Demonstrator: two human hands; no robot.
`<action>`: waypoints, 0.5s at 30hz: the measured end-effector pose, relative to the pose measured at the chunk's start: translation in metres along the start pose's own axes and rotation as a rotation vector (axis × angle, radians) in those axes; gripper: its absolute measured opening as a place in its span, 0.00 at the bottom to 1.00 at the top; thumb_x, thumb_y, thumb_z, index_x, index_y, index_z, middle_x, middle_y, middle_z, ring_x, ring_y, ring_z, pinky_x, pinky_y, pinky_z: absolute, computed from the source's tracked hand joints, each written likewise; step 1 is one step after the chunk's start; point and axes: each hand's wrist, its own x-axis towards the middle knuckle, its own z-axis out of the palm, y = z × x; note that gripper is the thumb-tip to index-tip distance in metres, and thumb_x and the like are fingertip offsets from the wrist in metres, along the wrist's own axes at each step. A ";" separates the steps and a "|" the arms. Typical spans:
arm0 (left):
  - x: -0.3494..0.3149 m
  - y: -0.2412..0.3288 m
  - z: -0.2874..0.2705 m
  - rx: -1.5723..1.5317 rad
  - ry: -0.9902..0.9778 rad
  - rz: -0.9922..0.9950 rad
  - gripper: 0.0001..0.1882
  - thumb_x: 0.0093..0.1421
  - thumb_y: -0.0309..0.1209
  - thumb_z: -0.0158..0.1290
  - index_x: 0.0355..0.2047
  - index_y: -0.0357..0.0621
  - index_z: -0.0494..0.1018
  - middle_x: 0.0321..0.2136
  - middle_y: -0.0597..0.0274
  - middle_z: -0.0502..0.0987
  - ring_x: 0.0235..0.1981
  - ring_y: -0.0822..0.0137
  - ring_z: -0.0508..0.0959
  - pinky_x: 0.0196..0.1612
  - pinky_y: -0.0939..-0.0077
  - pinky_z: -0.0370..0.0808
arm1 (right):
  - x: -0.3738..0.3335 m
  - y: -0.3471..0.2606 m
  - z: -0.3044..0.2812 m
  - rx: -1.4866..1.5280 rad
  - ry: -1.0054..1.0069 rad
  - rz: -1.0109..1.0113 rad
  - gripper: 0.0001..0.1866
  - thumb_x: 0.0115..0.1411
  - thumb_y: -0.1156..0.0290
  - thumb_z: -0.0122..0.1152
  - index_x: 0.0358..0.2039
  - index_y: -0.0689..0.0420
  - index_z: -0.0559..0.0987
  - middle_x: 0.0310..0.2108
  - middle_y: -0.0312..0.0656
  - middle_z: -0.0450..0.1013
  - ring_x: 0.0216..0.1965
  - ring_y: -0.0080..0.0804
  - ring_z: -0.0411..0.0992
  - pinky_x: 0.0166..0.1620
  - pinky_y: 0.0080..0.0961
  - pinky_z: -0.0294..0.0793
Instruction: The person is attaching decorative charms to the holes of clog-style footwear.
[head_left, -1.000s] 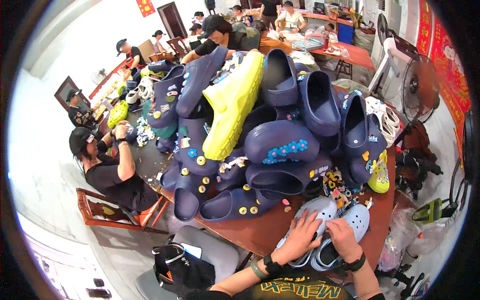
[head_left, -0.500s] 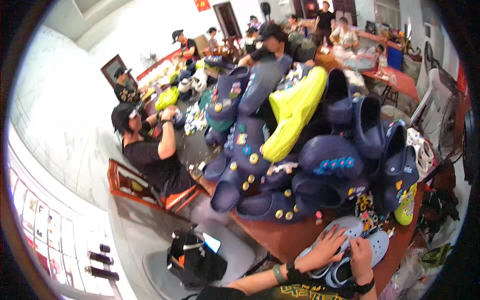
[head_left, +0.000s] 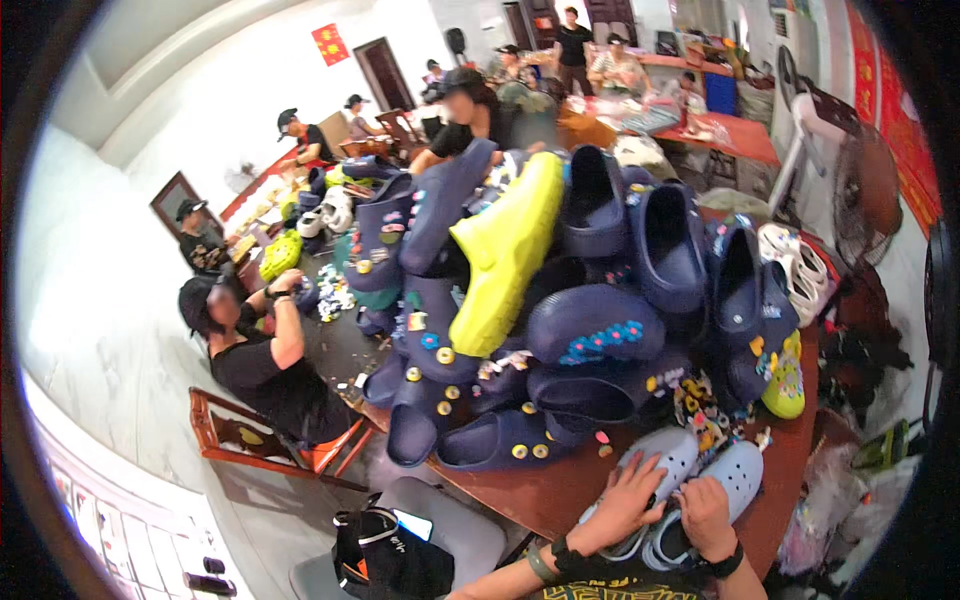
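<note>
A pair of light grey-blue clogs lies side by side at the table's near edge, toes pointing away from me. Across the top of the left clog (head_left: 678, 452) rests my left hand (head_left: 625, 505), its fingers stretched and apart. My right hand (head_left: 706, 518) has its fingers curled at the inner edge of the right clog (head_left: 742, 478), near its opening; the fingertips are partly hidden. Just beyond the toes lies a heap of small colourful shoe charms (head_left: 703, 408).
Navy clogs with charms (head_left: 597, 325) pile high ahead, a yellow-green clog (head_left: 510, 255) on top. White clogs (head_left: 795, 265) sit right. A co-worker (head_left: 265, 350) sits left, others farther back. A black bag (head_left: 385, 555) rests on a grey chair (head_left: 465, 520).
The whole scene has shifted left in the picture as my head turned. My hands stay at the light clogs, the right one now lower against the right clog.
</note>
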 end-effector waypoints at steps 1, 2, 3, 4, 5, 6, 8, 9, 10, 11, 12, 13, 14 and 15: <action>0.000 0.002 -0.007 0.013 -0.005 -0.003 0.30 0.55 0.39 0.55 0.56 0.44 0.61 0.61 0.49 0.57 0.63 0.42 0.55 0.58 0.43 0.59 | 0.001 -0.002 0.002 0.003 0.027 -0.002 0.09 0.46 0.77 0.60 0.30 0.60 0.71 0.28 0.45 0.68 0.32 0.46 0.67 0.36 0.38 0.67; -0.002 0.005 -0.009 0.019 -0.005 -0.015 0.30 0.55 0.40 0.56 0.55 0.44 0.61 0.61 0.49 0.58 0.62 0.42 0.56 0.59 0.45 0.59 | 0.001 -0.003 0.000 0.013 0.076 -0.018 0.09 0.46 0.76 0.60 0.30 0.60 0.72 0.28 0.45 0.69 0.32 0.46 0.67 0.37 0.38 0.67; -0.003 0.009 -0.009 0.018 -0.011 -0.008 0.30 0.55 0.40 0.56 0.55 0.44 0.61 0.61 0.49 0.58 0.62 0.42 0.56 0.59 0.45 0.59 | 0.002 -0.005 -0.003 0.023 0.129 -0.038 0.10 0.46 0.76 0.60 0.31 0.60 0.72 0.28 0.45 0.69 0.32 0.46 0.67 0.37 0.39 0.66; -0.002 0.007 -0.007 0.014 -0.015 -0.004 0.30 0.55 0.40 0.56 0.55 0.44 0.61 0.61 0.49 0.58 0.62 0.42 0.56 0.58 0.45 0.59 | 0.002 -0.005 -0.006 0.016 0.123 -0.015 0.10 0.46 0.76 0.60 0.31 0.60 0.72 0.28 0.45 0.69 0.32 0.46 0.67 0.37 0.39 0.66; -0.001 0.005 -0.005 0.013 -0.016 -0.002 0.30 0.55 0.40 0.56 0.55 0.44 0.61 0.60 0.49 0.58 0.62 0.42 0.57 0.58 0.44 0.59 | 0.002 -0.006 -0.009 0.014 0.115 0.042 0.10 0.46 0.75 0.61 0.31 0.60 0.73 0.29 0.45 0.69 0.32 0.46 0.67 0.38 0.40 0.66; -0.002 0.000 -0.001 -0.013 -0.001 0.031 0.30 0.55 0.41 0.56 0.55 0.44 0.62 0.60 0.49 0.58 0.62 0.42 0.56 0.58 0.44 0.59 | 0.002 -0.007 -0.011 0.013 0.108 0.097 0.10 0.47 0.75 0.61 0.31 0.60 0.73 0.29 0.46 0.70 0.32 0.46 0.67 0.39 0.40 0.66; -0.011 0.008 0.000 -0.005 0.006 0.026 0.30 0.54 0.41 0.57 0.55 0.44 0.62 0.61 0.50 0.58 0.62 0.42 0.56 0.58 0.44 0.59 | 0.001 -0.002 -0.018 -0.018 0.156 0.106 0.11 0.47 0.75 0.61 0.32 0.60 0.73 0.30 0.46 0.70 0.32 0.46 0.68 0.40 0.41 0.66; -0.016 0.012 0.001 -0.003 0.009 0.017 0.31 0.54 0.42 0.57 0.55 0.44 0.62 0.61 0.50 0.58 0.62 0.42 0.56 0.58 0.45 0.59 | 0.000 0.001 -0.021 -0.050 0.196 0.120 0.11 0.47 0.75 0.62 0.32 0.60 0.73 0.30 0.46 0.71 0.33 0.46 0.68 0.41 0.41 0.65; -0.016 0.013 0.001 0.000 0.008 0.020 0.31 0.54 0.42 0.57 0.55 0.44 0.62 0.61 0.50 0.58 0.62 0.42 0.56 0.58 0.45 0.59 | 0.004 0.005 -0.024 -0.049 0.184 0.148 0.12 0.48 0.75 0.61 0.35 0.61 0.74 0.33 0.47 0.71 0.36 0.48 0.69 0.43 0.42 0.66; -0.017 0.014 0.001 0.009 -0.003 0.016 0.31 0.54 0.42 0.57 0.55 0.43 0.62 0.60 0.49 0.58 0.62 0.42 0.56 0.59 0.45 0.59 | 0.006 0.008 -0.026 -0.048 0.185 0.153 0.12 0.48 0.75 0.61 0.35 0.61 0.74 0.33 0.47 0.71 0.36 0.48 0.69 0.43 0.42 0.66; -0.018 0.014 0.002 0.014 -0.018 0.011 0.32 0.54 0.43 0.58 0.55 0.42 0.62 0.60 0.48 0.58 0.62 0.42 0.57 0.59 0.46 0.58 | 0.007 0.011 -0.028 -0.031 0.213 0.182 0.13 0.49 0.75 0.61 0.37 0.61 0.74 0.34 0.48 0.71 0.37 0.49 0.69 0.44 0.42 0.67; -0.013 0.009 0.003 0.009 -0.038 0.015 0.32 0.54 0.43 0.58 0.55 0.42 0.62 0.60 0.48 0.58 0.62 0.42 0.57 0.59 0.46 0.58 | 0.009 0.015 -0.027 -0.015 0.244 0.224 0.14 0.50 0.75 0.61 0.38 0.61 0.74 0.36 0.49 0.71 0.39 0.50 0.69 0.45 0.42 0.67; -0.012 0.002 0.005 0.009 -0.004 0.070 0.33 0.54 0.43 0.58 0.55 0.40 0.62 0.59 0.46 0.60 0.61 0.42 0.58 0.60 0.48 0.59 | 0.003 0.021 -0.028 -0.029 0.236 0.245 0.15 0.52 0.74 0.61 0.41 0.62 0.74 0.38 0.51 0.71 0.41 0.51 0.69 0.45 0.43 0.68; -0.009 -0.005 0.007 0.003 0.025 0.123 0.34 0.53 0.43 0.59 0.55 0.37 0.62 0.58 0.43 0.61 0.61 0.43 0.60 0.60 0.50 0.59 | 0.001 0.033 -0.028 -0.068 0.260 0.215 0.15 0.52 0.74 0.60 0.41 0.62 0.74 0.38 0.51 0.71 0.41 0.52 0.69 0.45 0.43 0.68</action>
